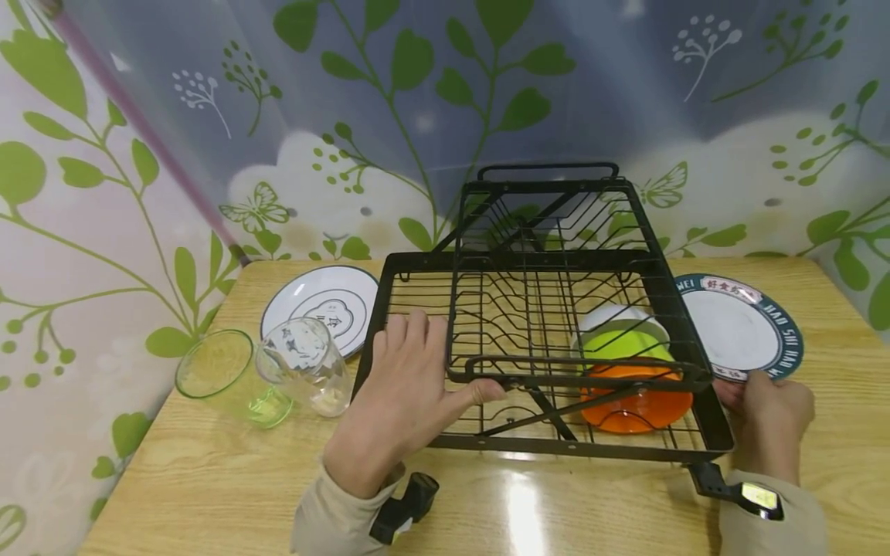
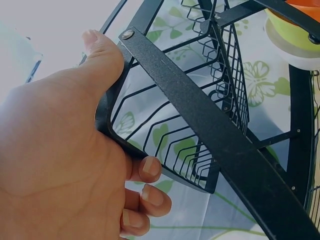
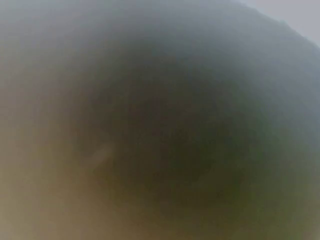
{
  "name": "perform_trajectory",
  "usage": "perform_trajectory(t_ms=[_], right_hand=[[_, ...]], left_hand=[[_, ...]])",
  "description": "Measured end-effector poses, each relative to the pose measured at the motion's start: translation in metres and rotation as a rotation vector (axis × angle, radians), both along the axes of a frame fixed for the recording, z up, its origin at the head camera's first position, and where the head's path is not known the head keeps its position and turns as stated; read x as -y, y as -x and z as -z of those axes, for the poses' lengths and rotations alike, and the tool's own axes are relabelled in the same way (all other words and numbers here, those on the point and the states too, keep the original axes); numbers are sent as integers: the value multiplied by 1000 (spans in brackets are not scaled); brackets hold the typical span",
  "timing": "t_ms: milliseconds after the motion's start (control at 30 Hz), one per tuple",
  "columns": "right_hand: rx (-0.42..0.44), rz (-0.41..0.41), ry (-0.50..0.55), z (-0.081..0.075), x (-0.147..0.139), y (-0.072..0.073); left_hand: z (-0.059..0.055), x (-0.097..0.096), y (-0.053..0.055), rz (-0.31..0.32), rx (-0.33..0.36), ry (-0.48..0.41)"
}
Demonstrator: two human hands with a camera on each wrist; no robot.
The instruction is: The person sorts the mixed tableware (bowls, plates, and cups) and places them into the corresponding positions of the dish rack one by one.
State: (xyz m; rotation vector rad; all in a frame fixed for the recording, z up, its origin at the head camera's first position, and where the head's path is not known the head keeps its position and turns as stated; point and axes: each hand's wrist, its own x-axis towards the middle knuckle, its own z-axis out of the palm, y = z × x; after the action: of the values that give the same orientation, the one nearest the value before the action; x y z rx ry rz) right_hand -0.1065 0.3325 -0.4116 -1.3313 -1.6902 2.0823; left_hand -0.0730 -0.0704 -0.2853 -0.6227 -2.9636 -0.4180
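Observation:
A black two-tier dish rack (image 1: 570, 446) stands on the wooden table, its upper tier raised on slanted bars. My left hand (image 1: 403, 394) grips the left front corner of that tier. In the left wrist view, the left hand (image 2: 65, 140) has its thumb on one side of the frame (image 2: 200, 115) and its fingers curled on the other. Beyond the rack's right side, my right hand (image 1: 779, 409) pinches the near edge of a white plate (image 1: 737, 332) with a dark teal patterned rim. Only a dark blur fills the right wrist view.
Nested orange (image 1: 636, 405), green (image 1: 622, 345) and white bowls sit on the rack's lower tier at right. On the left are a white plate (image 1: 292, 297), a green-tinted glass (image 1: 215, 378) and a clear glass (image 1: 313, 371). A leaf-patterned curtain (image 1: 334, 208) hangs behind.

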Motion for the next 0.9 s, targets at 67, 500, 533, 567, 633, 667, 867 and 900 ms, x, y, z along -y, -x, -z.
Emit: perform_trajectory(t_ms=[67,500,533,567,633,667,867,900], right_hand=[[-57,67,141,0,0,0],[-281,185,194,2,-5,0],[-286,205,188,1,-5,1],[-292,229,184,0,-5,1],[-310,259,160,-1,-4,2],[-322,281,161,-2,-4,2],[-398,350,204,-5,-7,-1],[-412,355,208,-6,-8,-1]], left_hand=[[0,0,0,-1,1,-4],[3,-1,-1,3,0,-18],[3,-1,0,5,2,-18],[2,-1,0,6,5,-18],[2,-1,0,8,10,-20],[2,-1,0,9,12,-20],[3,-1,0,6,12,-27],[3,-1,0,6,13,-28]])
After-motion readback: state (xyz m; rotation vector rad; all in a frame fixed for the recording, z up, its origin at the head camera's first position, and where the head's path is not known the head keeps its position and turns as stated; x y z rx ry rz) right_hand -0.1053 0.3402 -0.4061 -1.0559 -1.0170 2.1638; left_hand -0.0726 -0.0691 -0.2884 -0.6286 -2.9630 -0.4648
